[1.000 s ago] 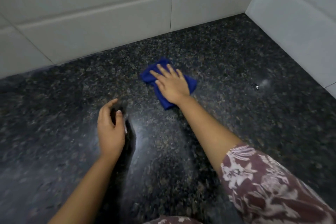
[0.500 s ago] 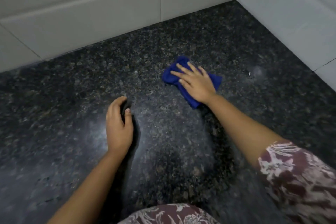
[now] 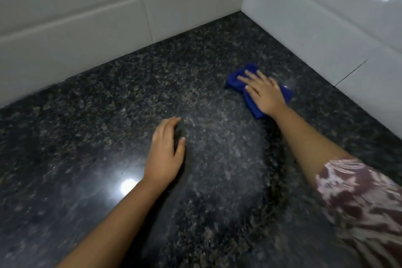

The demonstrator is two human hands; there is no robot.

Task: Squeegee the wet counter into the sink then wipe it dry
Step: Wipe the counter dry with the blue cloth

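The grip of the right hand [image 3: 264, 93] is spread apart. Its fingers [image 3: 248, 81] are laid straight and flat on a blue cloth [image 3: 253, 110]. The cloth is pressed down on the counter [image 3: 108, 104], not pinched. It is found near the back corner, close to the tiled wall [image 3: 315, 35] on the right but not touching it.

The grip of the left hand [image 3: 165, 154] is loose, and nothing is held in it. That hand is rested on the counter, well apart from the cloth, with the fingers a little bent.

No squeegee and no sink are seen. So the pushing of the water is judged to be done, and the drying is judged to be under way. No puddles are seen. A dull, smeary patch [image 3: 219, 148] is seen on the dark stone between the two hands. Whether it is damp or only streaked cannot be told. The corner and the near part of the counter are thought to be left to wipe.
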